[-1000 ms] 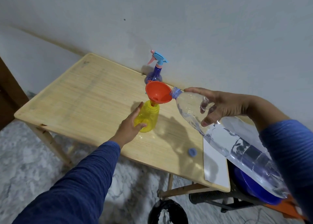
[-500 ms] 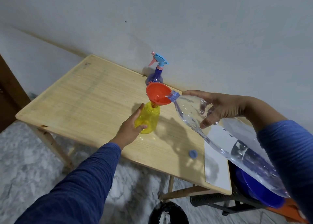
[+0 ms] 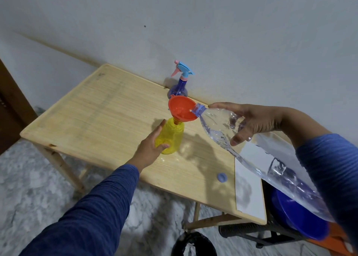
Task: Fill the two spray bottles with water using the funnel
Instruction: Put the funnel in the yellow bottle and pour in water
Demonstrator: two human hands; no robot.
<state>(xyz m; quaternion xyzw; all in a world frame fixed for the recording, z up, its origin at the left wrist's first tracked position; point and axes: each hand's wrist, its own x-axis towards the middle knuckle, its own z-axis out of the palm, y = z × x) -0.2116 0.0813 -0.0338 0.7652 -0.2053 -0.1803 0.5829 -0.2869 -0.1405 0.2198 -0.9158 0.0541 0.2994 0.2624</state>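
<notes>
An orange funnel [image 3: 181, 109] stands in the neck of a yellow spray bottle [image 3: 171, 136] with no spray head, on a wooden table [image 3: 100, 116]. My left hand [image 3: 152, 146] grips the yellow bottle's side. My right hand [image 3: 249, 121] holds a big clear water bottle [image 3: 257, 159], tilted down to the left with its mouth over the funnel's rim; water runs into the funnel. A purple spray bottle [image 3: 179, 88] with a blue and pink trigger head stands behind, against the wall.
A blue bottle cap [image 3: 222, 177] lies on the table near its front edge, next to a white sheet [image 3: 249, 190]. A blue basin [image 3: 298, 220] sits beyond the table's right end. A black bin [image 3: 193, 245] stands on the marble floor below.
The water bottle's mouth has moved over the funnel's rim and tipped lower; water now runs into the funnel. My left hand keeps its hold on the yellow bottle.
</notes>
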